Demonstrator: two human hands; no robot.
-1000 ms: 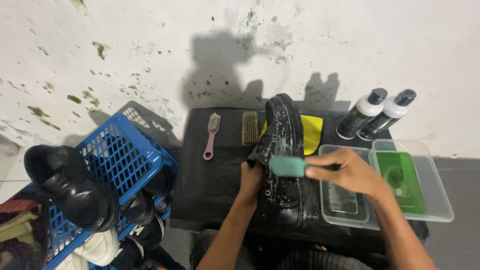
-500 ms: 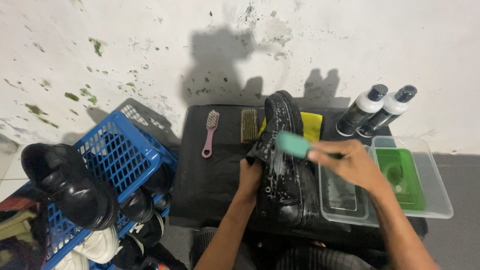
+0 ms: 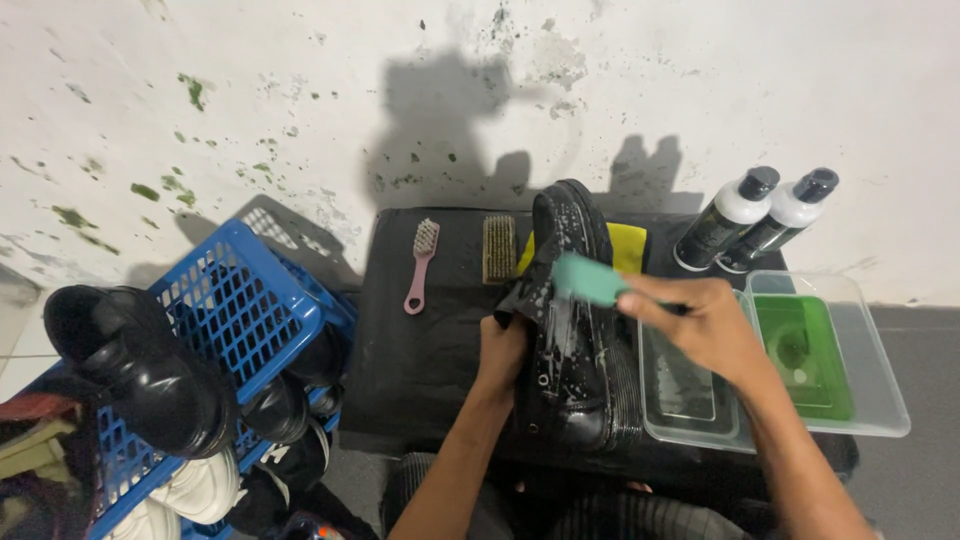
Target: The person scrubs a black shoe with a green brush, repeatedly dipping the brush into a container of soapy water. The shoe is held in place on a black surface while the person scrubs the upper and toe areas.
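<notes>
Black leather, wet and soapy — the shoe (image 3: 570, 330) is lying on the dark table (image 3: 420, 340) in front of the person, looking stiff, fairly heavy and slippery, so the opening is likely the safest place to grip. That is where the left hand (image 3: 500, 352) is clamping it, while the right hand (image 3: 700, 325) is closing around a teal brush (image 3: 590, 280) pressed to the upper. Just right, one clear tub (image 3: 690, 385) is holding water, another (image 3: 815, 350) a green tray. Farther back, two bottles (image 3: 755, 215) are standing — the blue basket (image 3: 230, 330) at left is holding more shoes.
</notes>
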